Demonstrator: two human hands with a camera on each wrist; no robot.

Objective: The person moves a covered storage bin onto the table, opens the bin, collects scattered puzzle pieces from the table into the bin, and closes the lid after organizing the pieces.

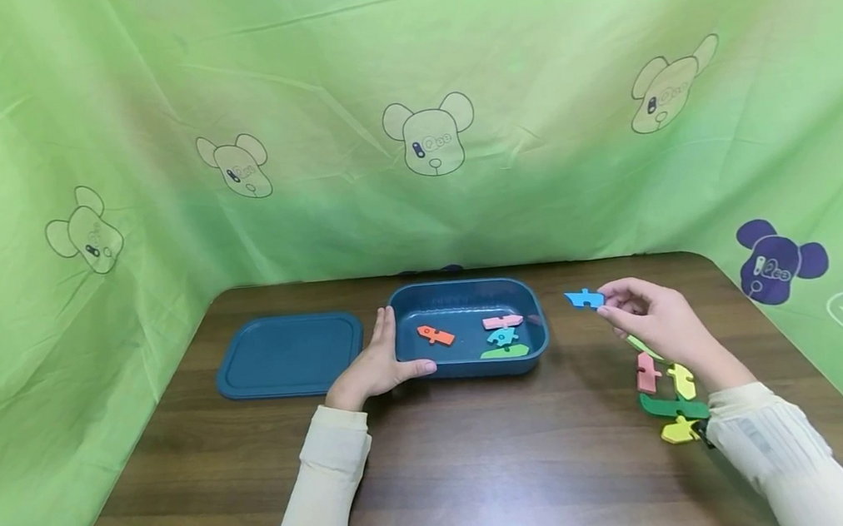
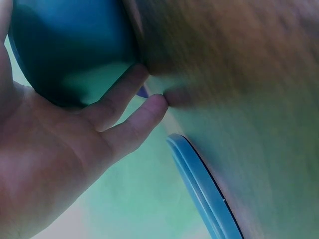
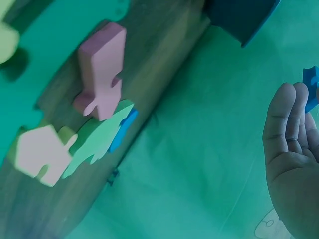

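Note:
A blue puzzle piece (image 1: 581, 299) is pinched between the thumb and fingertips of my right hand (image 1: 655, 318), held above the table to the right of a dark blue box (image 1: 476, 368). My left hand (image 1: 378, 365) rests against the box's left end, thumb along the front rim and straight fingers along the side. Inside the box lie an orange piece (image 1: 437, 336), a pink piece (image 1: 503, 322), a teal piece (image 1: 502, 337) and a green piece (image 1: 506, 352). In the right wrist view only part of the held blue piece (image 3: 310, 89) shows.
Left of the box lies its flat blue lid (image 1: 290, 354). Several loose pieces are on the table near my right forearm, among them a pink piece (image 1: 647, 373), a dark green piece (image 1: 671, 407) and a yellow piece (image 1: 679, 431). A green curtain (image 1: 313, 231) hangs behind the table.

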